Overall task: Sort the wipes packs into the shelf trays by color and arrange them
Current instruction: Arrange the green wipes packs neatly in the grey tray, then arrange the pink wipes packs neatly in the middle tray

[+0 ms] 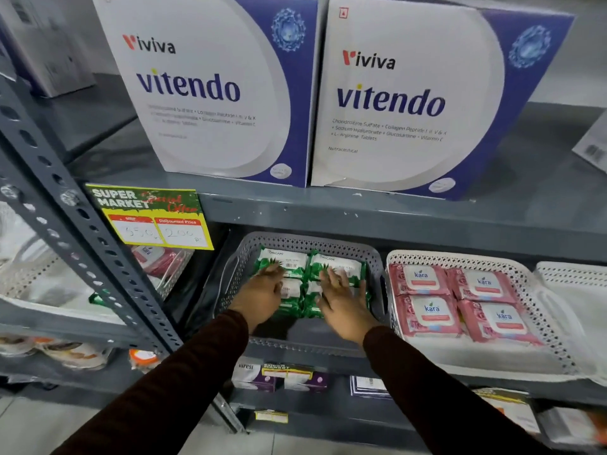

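Note:
Several green wipes packs [338, 266] lie flat in a grey perforated tray [308, 239] on the middle shelf. My left hand [261, 295] rests on the left-hand green packs, fingers spread over them. My right hand [345, 298] lies flat on the right-hand green packs, fingers apart. Neither hand grips a pack. To the right, a white perforated tray [538, 300] holds several pink wipes packs [430, 315] laid in two rows. Another pink pack [154, 257] sits in a tray in the left bay, and a green pack [98, 297] shows behind the upright.
Two large white-and-blue boxes [394, 100] stand on the shelf above. A yellow price tag [151, 221] hangs from the shelf edge. A grey slotted upright [82, 224] crosses the left side. An empty white tray [578, 284] sits at far right. Small boxes [272, 377] fill the lower shelf.

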Motion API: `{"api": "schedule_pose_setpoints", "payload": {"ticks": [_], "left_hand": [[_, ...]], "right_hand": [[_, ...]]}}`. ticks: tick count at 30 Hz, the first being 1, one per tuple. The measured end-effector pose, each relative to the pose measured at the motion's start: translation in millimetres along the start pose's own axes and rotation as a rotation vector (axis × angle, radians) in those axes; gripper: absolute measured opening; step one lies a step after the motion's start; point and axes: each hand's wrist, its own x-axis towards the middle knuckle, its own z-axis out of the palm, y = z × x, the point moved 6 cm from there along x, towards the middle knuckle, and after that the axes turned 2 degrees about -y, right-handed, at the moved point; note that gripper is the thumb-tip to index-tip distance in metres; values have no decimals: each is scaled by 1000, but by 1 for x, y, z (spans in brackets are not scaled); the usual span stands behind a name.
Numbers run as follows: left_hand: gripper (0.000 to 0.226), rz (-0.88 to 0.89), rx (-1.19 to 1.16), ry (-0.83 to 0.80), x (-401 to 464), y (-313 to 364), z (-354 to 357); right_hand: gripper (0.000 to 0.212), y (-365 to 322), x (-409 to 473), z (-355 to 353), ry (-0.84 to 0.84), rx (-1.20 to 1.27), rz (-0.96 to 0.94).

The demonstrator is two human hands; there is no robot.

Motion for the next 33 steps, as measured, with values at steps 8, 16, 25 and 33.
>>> {"api": "schedule_pose_setpoints", "payload": {"ticks": [8, 16, 25, 33], "left_hand": [[58, 60, 409, -80, 53, -6, 32], [58, -42, 453, -151, 58, -8, 34], [54, 403, 60, 159, 40, 225, 78], [60, 191, 314, -17, 80, 269, 166]], "right_hand": [[65, 6, 50, 2, 78, -180, 115], [61, 1, 48, -9, -8, 64, 66], [61, 167, -73, -95, 433, 17, 149], [58, 293, -98, -98, 195, -175, 298]]}}
